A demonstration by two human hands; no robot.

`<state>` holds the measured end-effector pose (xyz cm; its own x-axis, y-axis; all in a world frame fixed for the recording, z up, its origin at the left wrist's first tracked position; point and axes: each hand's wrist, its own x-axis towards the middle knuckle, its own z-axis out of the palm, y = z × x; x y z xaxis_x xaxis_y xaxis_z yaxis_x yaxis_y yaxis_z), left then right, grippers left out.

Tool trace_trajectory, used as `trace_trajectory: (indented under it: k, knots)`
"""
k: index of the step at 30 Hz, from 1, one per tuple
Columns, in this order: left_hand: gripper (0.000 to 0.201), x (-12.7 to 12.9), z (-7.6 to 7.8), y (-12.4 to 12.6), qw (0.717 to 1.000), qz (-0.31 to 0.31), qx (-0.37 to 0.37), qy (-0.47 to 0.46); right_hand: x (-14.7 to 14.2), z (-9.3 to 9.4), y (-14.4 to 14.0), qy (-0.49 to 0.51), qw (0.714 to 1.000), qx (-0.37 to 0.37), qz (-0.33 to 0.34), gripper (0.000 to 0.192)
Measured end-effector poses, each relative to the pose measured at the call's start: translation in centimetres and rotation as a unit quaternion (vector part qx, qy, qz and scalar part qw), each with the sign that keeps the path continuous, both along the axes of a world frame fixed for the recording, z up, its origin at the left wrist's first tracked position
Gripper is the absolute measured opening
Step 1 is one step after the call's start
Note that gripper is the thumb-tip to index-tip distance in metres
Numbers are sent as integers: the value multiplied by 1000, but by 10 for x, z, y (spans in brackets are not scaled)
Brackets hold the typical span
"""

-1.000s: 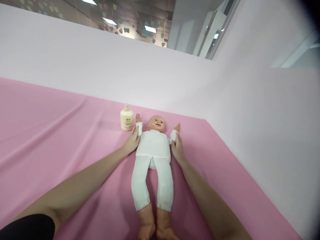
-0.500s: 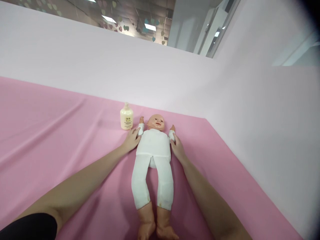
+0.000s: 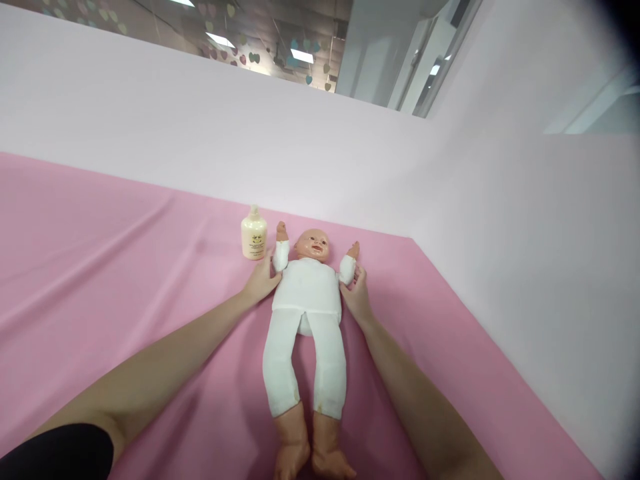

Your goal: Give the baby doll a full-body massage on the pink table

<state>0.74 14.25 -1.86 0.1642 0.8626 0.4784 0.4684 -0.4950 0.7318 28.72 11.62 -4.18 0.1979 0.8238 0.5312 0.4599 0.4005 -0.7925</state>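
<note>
A baby doll [image 3: 307, 287] with a white cloth body lies on its back, its head toward the wall and its bare feet toward me. My left hand [image 3: 262, 279] grips the doll's arm on the left side, thumb near the shoulder and fingers behind the sleeve. On the other side my right hand [image 3: 357, 293] holds the opposite arm, with fingertips showing past its outer edge. Both doll arms point up beside the head. Just beyond my left hand stands a cream-coloured pump bottle [image 3: 254, 235], upright and apart from the doll.
A pink sheet [image 3: 125, 267] with a few creases covers the surface. White walls [image 3: 200, 127] rise at the back and on the right [image 3: 540, 220]. Above the back wall, a window [image 3: 280, 40] shows ceiling lights and hanging heart shapes.
The doll's two arms have risen and tilted outward in my hands, the right-side one swinging further right. My fingers have shifted around the sleeves. The doll's body and the bottle stay put.
</note>
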Motion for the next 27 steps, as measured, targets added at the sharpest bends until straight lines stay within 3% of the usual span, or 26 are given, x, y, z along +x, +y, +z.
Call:
trace_trajectory:
  k: [5,10,13,18,27]
  knots:
    - [61,3,6,-8,995,4,94,13,-8,14,-11,-15,999,43,-21,80]
    - [40,3,12,-19,981,-54,167,86,-10,24,-20,-150,984,96,17,47]
    - [41,0,14,-22,971,-93,196,101,-10,26,-23,-179,972,140,56,44]
    - [43,-2,11,-21,969,-131,179,108,-11,25,-24,-156,977,132,65,41]
    - [44,6,8,-11,996,-20,88,16,-9,17,-18,-23,998,55,16,50]
